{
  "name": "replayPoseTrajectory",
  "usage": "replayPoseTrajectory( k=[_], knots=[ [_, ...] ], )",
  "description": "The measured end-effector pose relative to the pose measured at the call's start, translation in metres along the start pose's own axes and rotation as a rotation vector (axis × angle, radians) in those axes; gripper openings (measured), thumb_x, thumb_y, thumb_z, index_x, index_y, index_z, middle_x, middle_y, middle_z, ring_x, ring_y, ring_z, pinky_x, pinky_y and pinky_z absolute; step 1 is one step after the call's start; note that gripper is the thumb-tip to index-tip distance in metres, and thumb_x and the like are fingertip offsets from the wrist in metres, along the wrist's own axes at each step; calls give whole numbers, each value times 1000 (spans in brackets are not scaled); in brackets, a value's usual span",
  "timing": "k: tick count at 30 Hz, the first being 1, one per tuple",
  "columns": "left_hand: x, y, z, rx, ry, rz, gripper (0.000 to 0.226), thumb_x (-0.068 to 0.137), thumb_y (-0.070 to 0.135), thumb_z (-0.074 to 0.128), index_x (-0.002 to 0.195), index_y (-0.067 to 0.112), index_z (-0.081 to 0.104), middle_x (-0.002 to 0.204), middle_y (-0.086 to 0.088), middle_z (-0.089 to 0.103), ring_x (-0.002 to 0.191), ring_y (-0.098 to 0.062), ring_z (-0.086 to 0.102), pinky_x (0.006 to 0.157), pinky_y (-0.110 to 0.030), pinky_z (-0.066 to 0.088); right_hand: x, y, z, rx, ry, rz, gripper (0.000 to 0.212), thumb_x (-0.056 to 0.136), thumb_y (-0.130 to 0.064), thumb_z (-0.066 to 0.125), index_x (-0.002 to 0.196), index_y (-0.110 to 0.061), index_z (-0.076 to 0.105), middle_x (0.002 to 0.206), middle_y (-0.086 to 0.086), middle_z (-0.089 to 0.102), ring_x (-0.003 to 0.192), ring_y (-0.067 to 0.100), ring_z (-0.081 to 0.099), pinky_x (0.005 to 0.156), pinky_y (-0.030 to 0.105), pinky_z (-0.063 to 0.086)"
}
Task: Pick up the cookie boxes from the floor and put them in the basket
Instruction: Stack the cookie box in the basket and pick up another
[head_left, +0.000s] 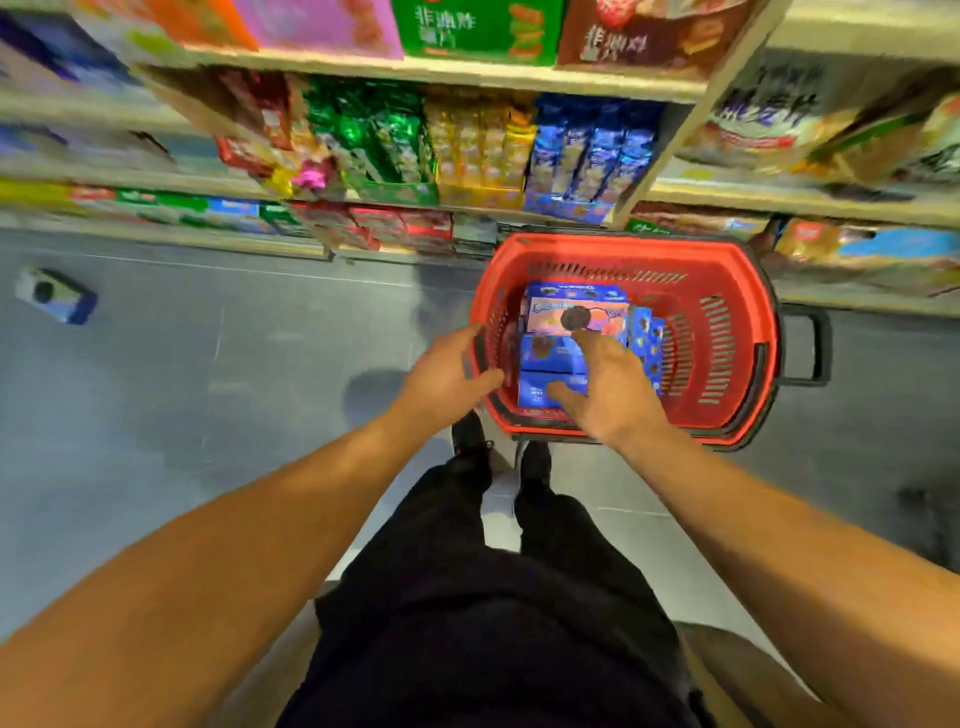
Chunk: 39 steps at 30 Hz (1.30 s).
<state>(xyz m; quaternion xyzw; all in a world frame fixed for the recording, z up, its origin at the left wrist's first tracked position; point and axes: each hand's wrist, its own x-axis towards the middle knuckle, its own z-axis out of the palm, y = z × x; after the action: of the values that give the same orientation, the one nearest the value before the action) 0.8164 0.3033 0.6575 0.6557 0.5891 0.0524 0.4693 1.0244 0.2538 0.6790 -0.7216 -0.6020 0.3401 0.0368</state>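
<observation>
Several blue cookie boxes (571, 317) already lie in the red basket (737, 291); one blue box (54, 295) remains on the floor (218, 364). Head view: my right hand (610, 389) is spread flat over the boxes inside the basket, fingers (592, 345) straight and wide, seemingly resting on the nearest box rather than curled round it. My left hand (449, 366) hovers at the basket's near-left rim, fingers loosely extended, holding nothing that I can make out. Relation governing the next move: the remaining box lies far to the left of my left fingertips and somewhat beyond them, well apart from the basket, its long axis running obliquely from upper left to lower right. My left hand is the nearer one, so I judge it the likelier to reach. Beyond my fingers stand shelves (467, 73) stocked with snack packets; blur hides their detail
</observation>
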Motion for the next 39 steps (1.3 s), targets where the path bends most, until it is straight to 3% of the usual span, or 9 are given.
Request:
replayPoseTrajectory(
  k=[3, 6, 11, 15, 17, 21, 28, 33, 39],
  knots=[
    [-27, 3, -11, 20, 34, 57, 59, 82, 25, 73, 135, 11, 50, 135, -11, 55, 121, -16, 48, 89, 0, 23, -9, -10, -11, -62, -15, -51, 71, 83, -37, 69, 141, -6, 43, 139, 17, 48, 129, 34, 43, 108, 42, 34],
    [-55, 2, -21, 25, 100, 53, 59, 82, 29, 72, 134, 10, 51, 136, -12, 54, 126, -26, 49, 94, -15, 30, -17, -27, -10, -214, -56, -114, 71, 86, -42, 63, 143, -6, 40, 143, 15, 45, 133, 31, 39, 113, 39, 26],
    [-115, -20, -34, -33, 288, -64, 61, 82, 21, 73, 137, 8, 47, 137, -14, 53, 125, -27, 49, 90, -5, 25, -28, -71, 8, -276, -51, -349, 58, 78, -39, 67, 127, -10, 53, 121, 17, 58, 112, 38, 53, 94, 43, 43],
    [-167, -53, -44, -108, 384, -212, 69, 85, 31, 70, 143, 10, 40, 145, -11, 45, 133, -26, 42, 107, -27, 29, -34, -122, 36, -364, -150, -497, 69, 79, -40, 66, 137, -9, 47, 132, 14, 53, 123, 33, 48, 106, 39, 37],
    [-191, -77, -52, -147, 434, -291, 73, 86, 36, 68, 147, 13, 34, 150, -8, 39, 138, -23, 36, 110, -27, 24, -37, -153, 52, -365, -197, -550, 73, 78, -40, 67, 140, -9, 45, 136, 13, 50, 127, 32, 45, 108, 36, 33],
    [-249, -140, -72, -290, 600, -474, 75, 86, 42, 67, 148, 18, 32, 153, -3, 35, 139, -20, 33, 112, -25, 22, -41, -231, 103, -448, -352, -724, 75, 84, -43, 64, 146, -10, 37, 145, 12, 42, 136, 29, 36, 113, 34, 26],
    [-359, -256, -116, -464, 840, -728, 73, 85, 43, 66, 147, 21, 34, 150, -3, 39, 133, -19, 41, 92, -14, 30, -67, -390, 215, -615, -481, -1002, 76, 87, -49, 58, 149, -14, 32, 152, 9, 35, 141, 26, 29, 116, 32, 20],
    [-431, -317, -149, -535, 991, -877, 74, 84, 50, 63, 147, 26, 32, 152, 0, 36, 138, -22, 36, 110, -31, 28, -107, -498, 284, -705, -521, -1218, 73, 85, -46, 62, 145, -12, 38, 147, 11, 42, 136, 29, 36, 114, 33, 26],
    [-496, -389, -186, -609, 1193, -1046, 68, 88, 44, 62, 146, 19, 36, 151, -3, 40, 138, -20, 36, 109, -26, 24, -139, -611, 370, -807, -636, -1371, 75, 84, -47, 63, 147, -16, 36, 149, 8, 38, 137, 30, 34, 114, 35, 27]
  ],
)
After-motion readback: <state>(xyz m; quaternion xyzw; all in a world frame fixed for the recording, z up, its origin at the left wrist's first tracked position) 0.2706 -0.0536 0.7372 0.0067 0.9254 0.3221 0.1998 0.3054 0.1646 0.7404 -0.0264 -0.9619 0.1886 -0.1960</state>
